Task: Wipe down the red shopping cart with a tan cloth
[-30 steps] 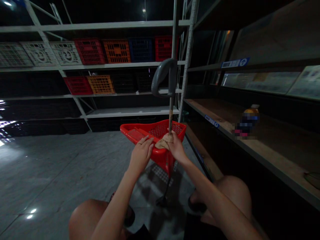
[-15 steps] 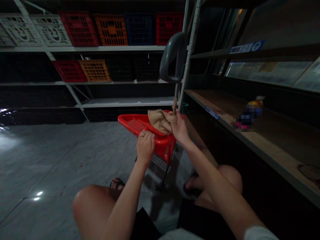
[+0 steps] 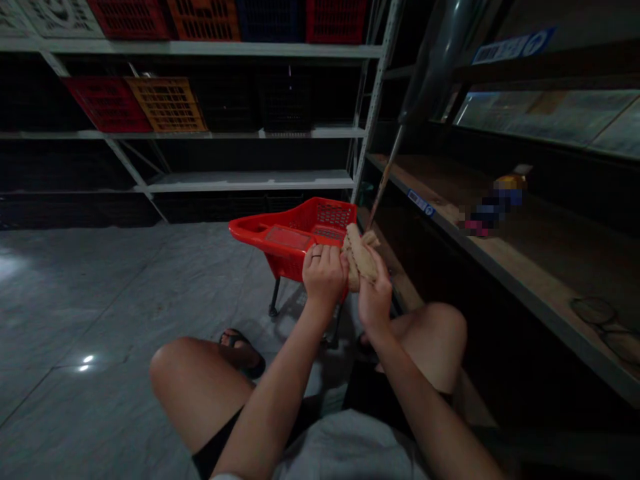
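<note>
Cloth [image 3: 361, 257], beige and bunched, is grasped in the right hand [image 3: 375, 292], just above the near corner of a red plastic cart [image 3: 287, 237]. Left hand [image 3: 325, 270], ringed, lies against the cloth's left side, fingers bent over the cart's near rim; whether it grips rim or cloth cannot be told. From the hands, the cart's basket extends toward 10 o'clock, on dark legs. At 1 o'clock, a metal shaft [image 3: 386, 183] slants up to a blurred grey handle [image 3: 433, 67]. A wooden shelf [image 3: 453, 250] runs from 1 to 4 o'clock, carrying a pixelated bottle [image 3: 497, 203] and, near 3, eyeglasses [image 3: 595, 311]. At 10 o'clock, racking holds a yellow crate [image 3: 166, 103].
</note>
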`<state>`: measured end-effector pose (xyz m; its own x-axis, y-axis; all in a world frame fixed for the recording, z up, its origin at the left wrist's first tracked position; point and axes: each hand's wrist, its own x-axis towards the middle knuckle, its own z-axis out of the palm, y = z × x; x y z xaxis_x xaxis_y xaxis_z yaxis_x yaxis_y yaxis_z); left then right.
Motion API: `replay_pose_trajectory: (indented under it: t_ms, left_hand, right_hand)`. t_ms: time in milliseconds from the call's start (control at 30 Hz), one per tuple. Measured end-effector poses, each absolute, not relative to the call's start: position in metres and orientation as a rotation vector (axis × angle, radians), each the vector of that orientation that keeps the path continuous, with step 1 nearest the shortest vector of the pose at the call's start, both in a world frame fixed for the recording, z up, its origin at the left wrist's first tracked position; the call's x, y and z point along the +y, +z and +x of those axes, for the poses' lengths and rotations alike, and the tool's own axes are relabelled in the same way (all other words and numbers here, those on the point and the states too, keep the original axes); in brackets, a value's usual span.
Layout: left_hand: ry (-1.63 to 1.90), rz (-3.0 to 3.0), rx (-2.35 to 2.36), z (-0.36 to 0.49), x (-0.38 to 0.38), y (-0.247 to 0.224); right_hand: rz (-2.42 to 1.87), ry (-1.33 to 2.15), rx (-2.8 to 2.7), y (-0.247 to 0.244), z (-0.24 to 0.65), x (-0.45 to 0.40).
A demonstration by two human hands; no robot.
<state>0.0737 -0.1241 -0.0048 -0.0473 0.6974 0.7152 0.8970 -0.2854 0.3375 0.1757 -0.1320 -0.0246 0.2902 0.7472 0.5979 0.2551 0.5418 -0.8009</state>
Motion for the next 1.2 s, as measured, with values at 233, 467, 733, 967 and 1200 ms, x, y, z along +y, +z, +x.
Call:
replay_pose_trajectory:
  t_ms: [233, 467, 733, 967, 1200]
  left_hand:
    - [-1.21, -2.207, -1.506, 0.02, -0.131, 0.032]
    - [-1.074, -2.03, -1.806, -0.038, -0.103, 0.03]
    - [-0.999, -1.907, -1.886, -0.021, -0.104, 0.026]
    - [-0.435, -2.196, -1.871, -0.059, -0.105, 0.055]
    - [-0.528, -1.866, -2.024, -0.042, -0.097, 0.035]
  right_hand:
    - [-1.016, 0.401, -1.367, -0.013, 0.23, -0.081]
    - [-1.036, 0.22, -1.22, -0.018, 0.219, -0.07]
    - [-1.022, -0.192, -1.744, -0.025, 0.175, -0.099]
    - [-1.331, -0.257, -1.746, -0.001, 0.238, -0.066]
    - [-1.472, -0.248, -1.631, 0.01, 0.165, -0.079]
